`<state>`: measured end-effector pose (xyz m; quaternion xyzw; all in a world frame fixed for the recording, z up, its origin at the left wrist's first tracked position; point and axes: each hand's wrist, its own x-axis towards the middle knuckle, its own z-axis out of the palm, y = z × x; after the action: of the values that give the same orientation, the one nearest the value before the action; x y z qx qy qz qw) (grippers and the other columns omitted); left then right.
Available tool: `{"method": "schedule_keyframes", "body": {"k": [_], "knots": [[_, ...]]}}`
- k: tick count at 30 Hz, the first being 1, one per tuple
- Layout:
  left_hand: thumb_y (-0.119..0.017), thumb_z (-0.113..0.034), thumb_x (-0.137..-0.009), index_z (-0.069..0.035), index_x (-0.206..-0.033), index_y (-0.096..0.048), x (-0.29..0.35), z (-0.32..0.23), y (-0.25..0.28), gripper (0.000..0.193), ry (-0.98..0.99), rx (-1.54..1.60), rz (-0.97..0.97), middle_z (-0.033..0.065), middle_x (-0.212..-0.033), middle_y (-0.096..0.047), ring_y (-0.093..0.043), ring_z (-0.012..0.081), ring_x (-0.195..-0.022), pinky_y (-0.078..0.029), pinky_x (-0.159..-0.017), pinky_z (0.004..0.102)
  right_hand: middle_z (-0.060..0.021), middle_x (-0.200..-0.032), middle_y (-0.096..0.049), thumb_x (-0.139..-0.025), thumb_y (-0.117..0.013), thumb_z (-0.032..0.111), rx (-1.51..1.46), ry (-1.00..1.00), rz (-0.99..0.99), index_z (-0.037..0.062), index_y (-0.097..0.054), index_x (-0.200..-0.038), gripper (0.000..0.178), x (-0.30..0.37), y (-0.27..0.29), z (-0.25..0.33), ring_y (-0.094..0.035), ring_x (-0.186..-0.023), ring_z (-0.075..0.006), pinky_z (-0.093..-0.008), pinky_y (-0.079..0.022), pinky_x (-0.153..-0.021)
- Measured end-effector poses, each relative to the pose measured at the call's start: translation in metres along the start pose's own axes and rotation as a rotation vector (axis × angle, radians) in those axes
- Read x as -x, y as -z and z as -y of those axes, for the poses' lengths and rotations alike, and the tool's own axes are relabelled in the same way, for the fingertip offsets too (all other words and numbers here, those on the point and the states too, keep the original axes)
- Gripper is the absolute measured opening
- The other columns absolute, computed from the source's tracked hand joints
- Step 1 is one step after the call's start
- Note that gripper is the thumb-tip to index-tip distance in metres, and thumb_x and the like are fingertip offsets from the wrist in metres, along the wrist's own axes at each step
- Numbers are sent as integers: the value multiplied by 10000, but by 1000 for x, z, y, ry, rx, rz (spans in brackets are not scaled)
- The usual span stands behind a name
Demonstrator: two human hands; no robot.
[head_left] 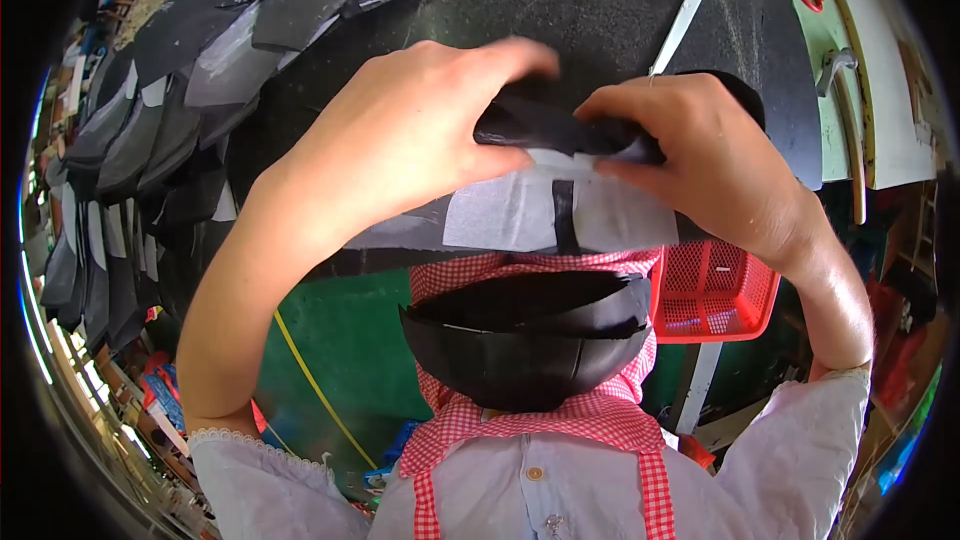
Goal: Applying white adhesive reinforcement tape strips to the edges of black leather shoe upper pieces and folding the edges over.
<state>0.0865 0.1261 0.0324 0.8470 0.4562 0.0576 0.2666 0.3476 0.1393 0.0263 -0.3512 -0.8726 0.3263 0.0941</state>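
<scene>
In the head view, pinches a black piece (535, 125) between fingers and thumb of the right hand (690, 125), inward from the middle of the worktop's (480, 15) near edge, beside a pale sheet (500, 215); spreads the left hand (430, 115) at the other end (with a blurred forefinger, so cannot tell whether gripping). Seems to be folding or shaping; probably calls next for steadying both ends and pressing evenly.

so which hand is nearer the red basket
Right: in the picture, the right hand is above the red basket; the left hand is farther off, to its upper left.
</scene>
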Motion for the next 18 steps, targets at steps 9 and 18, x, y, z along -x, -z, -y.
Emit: {"method": "schedule_keyframes", "body": {"k": [9,18], "knots": [[-743,-113,-754,-64,-937,-753,5,-2,-18,190,-329,-395,-318,53,-973,-689,-692,267,-941,-562,-818,371,-82,-961,-636,-706,-713,34,364,324,-302,57,-781,-1057,359,-5,-6,-2,-625,-907,-302,-420,-522,-770],[-679,-80,-812,-73,-1390,-677,74,-49,-3,579,109,-494,-28,141,-1462,-623,-597,314,-1350,-406,-1158,542,-196,-1474,-571,-750,-719,-17,452,70,48,-71,-639,-1359,616,45,-12,53,-583,-1348,-338,-442,-507,-1082]]}}
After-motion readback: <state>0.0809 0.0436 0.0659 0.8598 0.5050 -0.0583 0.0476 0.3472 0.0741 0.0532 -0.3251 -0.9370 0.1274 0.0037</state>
